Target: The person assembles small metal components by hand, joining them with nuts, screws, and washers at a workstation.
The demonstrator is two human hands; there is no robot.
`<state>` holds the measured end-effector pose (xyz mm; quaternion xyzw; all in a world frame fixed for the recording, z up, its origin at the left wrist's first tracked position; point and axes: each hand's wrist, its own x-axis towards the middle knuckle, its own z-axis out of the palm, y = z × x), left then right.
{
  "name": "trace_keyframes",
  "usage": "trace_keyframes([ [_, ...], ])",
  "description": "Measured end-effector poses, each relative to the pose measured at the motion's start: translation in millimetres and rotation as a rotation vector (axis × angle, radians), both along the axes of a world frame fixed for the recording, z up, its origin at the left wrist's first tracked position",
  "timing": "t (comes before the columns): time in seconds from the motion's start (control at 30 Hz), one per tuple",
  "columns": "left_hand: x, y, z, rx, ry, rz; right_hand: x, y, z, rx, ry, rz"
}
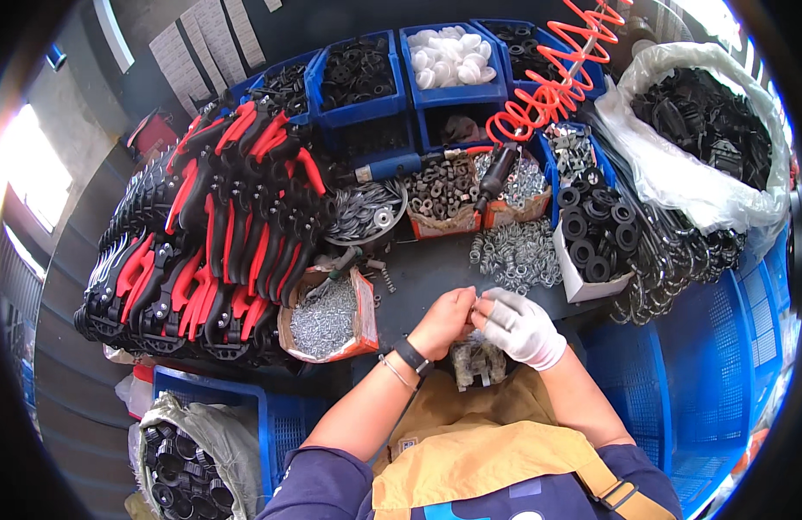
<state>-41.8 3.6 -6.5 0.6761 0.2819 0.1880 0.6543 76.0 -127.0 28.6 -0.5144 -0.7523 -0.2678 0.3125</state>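
Note:
My bare left hand [449, 319], with a dark band on its wrist, is closed in a pinch near the bench's front edge. Against it comes my right hand [524, 329] in a white glove, fingers bent and tips touching the left fingertips. Whatever sits between them is too small to make out. Just below the hands is a worn metal fixture [479, 362], partly covered by them. A heap of small metal springs [515, 256] lies beyond my right hand. An open carton of small metal pins or screws [323, 325] stands left of my left hand.
Red-and-black clamps [219, 234] are piled high at left. Blue bins [358, 78] line the back. A power driver [496, 173] hangs from a red coiled hose [540, 100]. Black rings fill a white box [596, 269]; bent metal rods [678, 260] lie at right.

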Motion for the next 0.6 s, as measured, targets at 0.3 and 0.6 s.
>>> trace_keyframes([
  [0.3,50.1,26.9,51.0,-0.572,0.093,-0.438,57.4,-7.9,20.6,0.158,-0.110,-0.166],
  [0.6,107.8,19.5,27.7,0.606,-0.337,0.031,81.5,22.5,41.2,-0.227,1.209,-0.422],
])
